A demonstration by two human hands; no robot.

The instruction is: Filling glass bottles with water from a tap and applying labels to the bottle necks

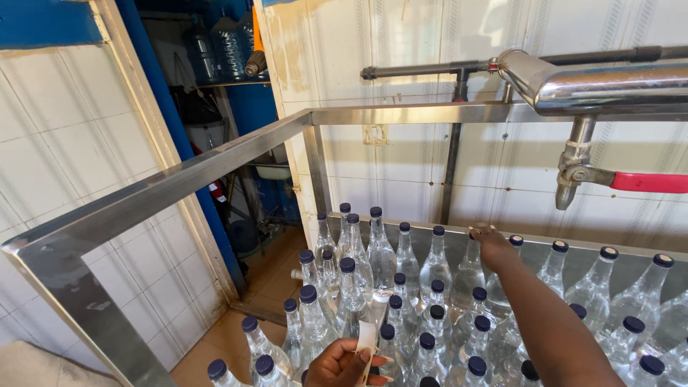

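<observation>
Clear glossy plastic bottles [380, 255] (dark caps); polished metal frame [172, 178]; glazed wall tiles [64, 136].

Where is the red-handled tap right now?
In the head view, the red-handled tap hangs at upper right under the steel pipe, above the capped bottles, just right of the right hand.

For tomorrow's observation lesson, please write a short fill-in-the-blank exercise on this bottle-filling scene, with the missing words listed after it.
1. The clear bottles have dark ____ caps.
2. The right hand reaches to a bottle top at the ____ of the tray.
3. The left hand holds a small strip coloured ____.
4. The tap above the bottles has a ____ handle.

Missing words: blue; back; white; red
</observation>
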